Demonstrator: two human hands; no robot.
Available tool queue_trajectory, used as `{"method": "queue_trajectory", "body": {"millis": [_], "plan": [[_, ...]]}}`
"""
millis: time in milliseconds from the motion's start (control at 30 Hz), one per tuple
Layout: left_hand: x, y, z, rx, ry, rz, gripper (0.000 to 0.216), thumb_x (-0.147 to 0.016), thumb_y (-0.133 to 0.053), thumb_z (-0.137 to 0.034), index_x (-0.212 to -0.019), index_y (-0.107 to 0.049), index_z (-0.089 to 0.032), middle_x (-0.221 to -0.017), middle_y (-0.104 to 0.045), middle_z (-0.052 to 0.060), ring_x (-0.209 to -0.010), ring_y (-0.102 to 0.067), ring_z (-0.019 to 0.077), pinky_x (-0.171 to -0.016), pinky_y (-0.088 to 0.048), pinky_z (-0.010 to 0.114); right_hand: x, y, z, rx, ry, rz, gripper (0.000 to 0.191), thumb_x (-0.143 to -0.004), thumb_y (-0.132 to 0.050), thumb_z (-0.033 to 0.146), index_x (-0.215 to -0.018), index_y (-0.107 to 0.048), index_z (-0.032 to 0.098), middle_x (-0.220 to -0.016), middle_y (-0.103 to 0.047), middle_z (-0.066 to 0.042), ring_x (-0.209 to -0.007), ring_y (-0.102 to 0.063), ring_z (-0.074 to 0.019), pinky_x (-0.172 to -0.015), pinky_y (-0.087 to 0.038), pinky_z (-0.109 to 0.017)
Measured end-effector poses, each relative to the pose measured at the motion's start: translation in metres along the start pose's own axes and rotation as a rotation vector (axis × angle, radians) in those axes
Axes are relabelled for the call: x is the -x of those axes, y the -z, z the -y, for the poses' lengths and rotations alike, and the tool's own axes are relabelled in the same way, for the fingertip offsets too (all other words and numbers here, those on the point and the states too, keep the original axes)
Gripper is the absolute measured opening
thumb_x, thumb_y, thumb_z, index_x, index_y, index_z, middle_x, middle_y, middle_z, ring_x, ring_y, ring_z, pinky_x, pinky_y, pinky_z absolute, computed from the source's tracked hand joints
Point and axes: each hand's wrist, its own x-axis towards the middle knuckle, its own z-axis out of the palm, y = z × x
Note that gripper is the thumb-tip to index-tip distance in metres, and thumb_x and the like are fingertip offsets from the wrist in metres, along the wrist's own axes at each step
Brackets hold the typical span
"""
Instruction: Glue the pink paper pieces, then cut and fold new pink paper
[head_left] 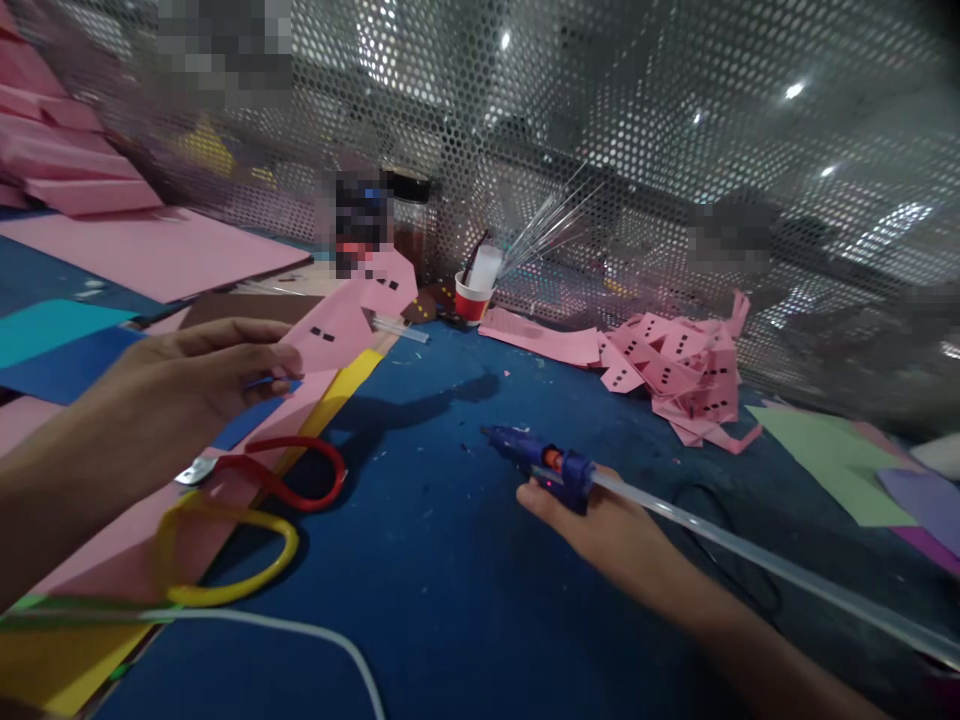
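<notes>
My left hand (202,375) pinches a pink paper cutout (337,325) with small black marks, held up over the left side of the table. My right hand (600,520) grips a blue hot glue gun (540,460), nozzle pointing left over the blue table surface (435,560), with a long clear glue stick (750,560) trailing out its back toward the right. The gun's tip is apart from the cutout.
Scissors with red and yellow handles (255,500) lie below my left hand on pink and yellow paper. A pile of pink cutouts (682,370) sits at the back right. A red cup (471,298) stands by the perforated metal screen (675,150). Coloured sheets (825,450) lie right.
</notes>
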Motion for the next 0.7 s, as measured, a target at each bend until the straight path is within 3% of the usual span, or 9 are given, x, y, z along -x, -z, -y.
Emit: {"method": "queue_trajectory", "body": {"millis": [233,700], "plan": [[0.000,0.003,0.003,-0.037,-0.014,0.005,0.032,-0.054,-0.085,-0.030,-0.082,-0.076,-0.018,-0.084,-0.070,0.004,-0.074,-0.065,0.0139,-0.058,-0.056,0.013,-0.010,0.003,-0.012,0.050,-0.003,-0.023,0.036,-0.089,-0.059,0.052,-0.105,-0.072,0.023,-0.101,-0.075,-0.007,-0.093,-0.069,-0.0256,-0.080,-0.054,-0.036],[0.005,-0.001,-0.001,-0.007,0.002,0.010,0.031,-0.055,-0.087,-0.024,-0.083,-0.076,-0.018,-0.085,-0.071,0.002,-0.078,-0.063,0.0135,-0.063,-0.054,0.015,0.004,-0.002,-0.001,0.060,0.005,0.053,0.031,-0.087,-0.062,0.052,-0.093,-0.068,0.022,-0.085,-0.069,-0.002,-0.076,-0.063,-0.0191,-0.068,-0.047,-0.030]]}}
